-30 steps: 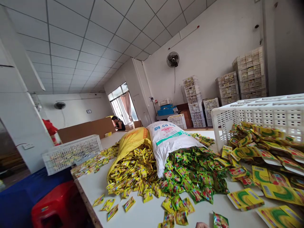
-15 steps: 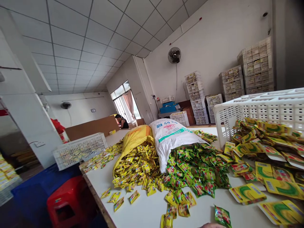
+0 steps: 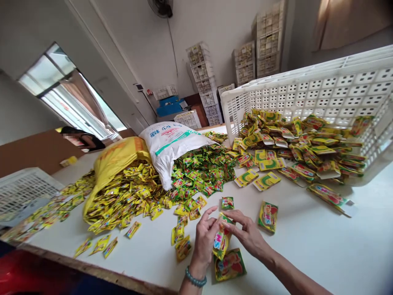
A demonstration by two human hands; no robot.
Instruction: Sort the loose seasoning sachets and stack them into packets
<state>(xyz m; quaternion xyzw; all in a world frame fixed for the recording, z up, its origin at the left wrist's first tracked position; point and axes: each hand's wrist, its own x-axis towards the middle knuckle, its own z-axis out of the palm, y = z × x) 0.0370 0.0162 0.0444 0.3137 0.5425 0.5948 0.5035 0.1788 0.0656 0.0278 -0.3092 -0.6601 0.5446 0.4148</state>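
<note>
A small yellow and green printed carton (image 3: pixel 221 242) is tilted between my two hands. My left hand (image 3: pixel 205 235), with a bead bracelet (image 3: pixel 195 277) at its wrist, grips the carton's left side. From the right, the fingers of my right hand (image 3: pixel 245 229) close on its upper end. Below it a similar carton (image 3: pixel 229 265) lies flat on the white table (image 3: pixel 285 262). To the right of my hands lies another carton (image 3: pixel 268 217), and a green sachet (image 3: pixel 227 203) is just beyond my fingers. Yellow sachets (image 3: pixel 183 248) lie left of my left hand.
A yellow sack (image 3: pixel 119 153) spills yellow sachets and a white sack (image 3: pixel 175 143) spills green ones. At the right, a tipped white crate (image 3: pixel 307 92) holds many flat cartons. Stacked crates (image 3: pixel 204 82) line the wall, and a person (image 3: pixel 89 141) sits at the far left.
The view has swung right and down. Both my hands have come into sight holding a carton, where only a fingertip showed at the lower edge before.
</note>
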